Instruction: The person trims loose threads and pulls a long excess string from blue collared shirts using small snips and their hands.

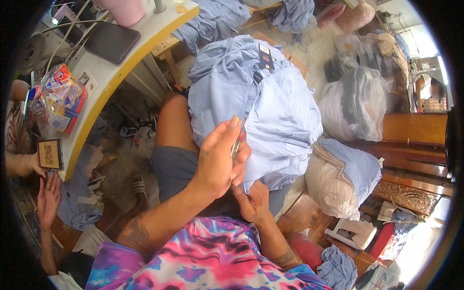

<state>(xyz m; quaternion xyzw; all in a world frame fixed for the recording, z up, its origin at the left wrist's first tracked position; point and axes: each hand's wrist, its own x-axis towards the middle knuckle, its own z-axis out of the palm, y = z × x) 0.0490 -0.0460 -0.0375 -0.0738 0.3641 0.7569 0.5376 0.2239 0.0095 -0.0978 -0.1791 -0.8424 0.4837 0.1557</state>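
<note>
A large heap of light blue cloth (217, 92) lies across my lap, with a dark hang tag (265, 57) and a small dark clip or buckle near its top. My left hand (217, 159) is closed around a slim metal tool (236, 147), which looks like thread snips; the fingers partly hide it. A small red spot shows beside the tool. Just below and to the right, my right hand (252, 202) pinches a corner of the light blue cloth between thumb and fingers. The two hands nearly touch at the cloth's near edge.
At left stands a yellow-edged table (159, 26) with a phone (112, 42), a colourful packet (65, 99) and a framed code card (50, 154). Another person's hand (48, 198) reaches near its corner. Stuffed bags (355, 99) and a cloth-topped sack (333, 186) stand at right.
</note>
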